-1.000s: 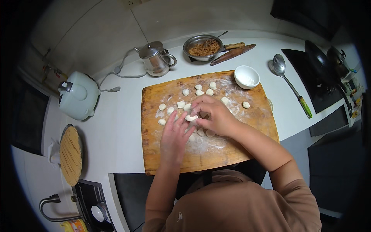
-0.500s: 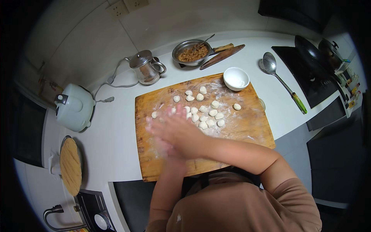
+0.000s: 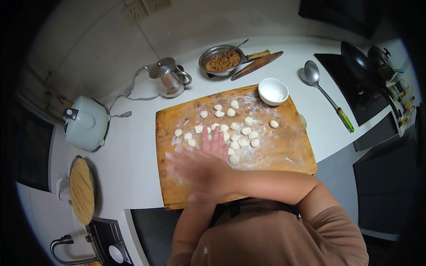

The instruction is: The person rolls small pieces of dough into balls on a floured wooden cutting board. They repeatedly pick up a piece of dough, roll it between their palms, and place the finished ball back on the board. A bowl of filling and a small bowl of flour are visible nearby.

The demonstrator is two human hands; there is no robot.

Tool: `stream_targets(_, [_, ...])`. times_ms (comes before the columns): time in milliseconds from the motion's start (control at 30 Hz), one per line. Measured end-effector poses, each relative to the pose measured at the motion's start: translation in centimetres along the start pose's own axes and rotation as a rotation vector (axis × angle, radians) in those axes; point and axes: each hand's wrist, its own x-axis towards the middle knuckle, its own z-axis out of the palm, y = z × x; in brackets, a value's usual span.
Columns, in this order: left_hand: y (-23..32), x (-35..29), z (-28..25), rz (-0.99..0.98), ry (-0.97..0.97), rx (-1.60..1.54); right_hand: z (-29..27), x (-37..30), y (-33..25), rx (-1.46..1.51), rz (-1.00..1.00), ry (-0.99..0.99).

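On a floured wooden board [image 3: 284, 155] lie many small white dough pieces [image 3: 248, 121], most of them grouped in the middle. My two hands cross over the board's near left part. My right hand [image 3: 199, 168] is on top, its stretched fingers pointing left and smeared by motion. Below it, my left hand [image 3: 214, 144] shows only its outstretched fingers, reaching to the near side of the dough group. My right hand and wrist hide the left palm and whatever lies under it. Neither hand shows anything in its fingers.
A white bowl [image 3: 273, 91] sits on the board's far right corner. Behind are a metal kettle [image 3: 170, 80], a pan of brown filling [image 3: 222, 63] and a tapered rolling pin [image 3: 257, 65]. A slotted ladle [image 3: 326, 93] lies right; a pale green cooker [image 3: 86, 124] stands left.
My left fingers have come out to the far side from beneath the right hand. Both hands have shifted slightly nearer me, uncovering dough pieces on the left and near the middle.
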Motion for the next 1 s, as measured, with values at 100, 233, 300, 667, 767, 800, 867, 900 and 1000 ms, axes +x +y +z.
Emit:
stream_targets(100, [-0.7, -0.9, 0.2, 0.029, -0.003, -0.194, -1.2, 1.2, 1.2, -0.172, 0.159, -0.002])
stream_targets(233, [0.5, 0.1, -0.5, 0.135, -0.034, -0.020, -0.3, -1.2, 0.7, -0.044, 0.083, 0.023])
stream_targets(300, [1.2, -0.2, -0.1, 0.044, -0.090, 0.053, 0.3, -1.6, 0.1, 0.053, 0.008, 0.006])
stream_targets(667, [-0.7, 0.6, -0.7, -0.047, -0.316, -0.291, -0.6, -1.3, -0.3, 0.058, -0.029, 0.030])
stream_targets(767, [-3.1, 1.2, -4.0, -0.068, -0.506, -0.722, -0.6, 1.2, -0.4, 0.028, 0.073, -0.087])
stream_targets(800, [-2.1, 0.3, -1.8, -0.070, -0.273, -0.476, -1.3, 1.3, 0.8, -0.058, 0.154, -0.028])
stream_targets(867, [-0.5, -0.5, 1.0, -0.111, -0.032, -0.165, -3.1, 0.9, 3.1, -0.227, 0.309, 0.092])
stream_targets(900, [0.5, -0.5, 1.5, -0.154, -0.020, -0.103, -4.6, 0.4, 3.7, -0.307, 0.389, 0.078])
stream_targets(1000, [3.2, -0.8, 0.0, -0.091, 0.065, 0.138, -8.2, -3.2, 5.5, -0.383, 0.551, 0.047])
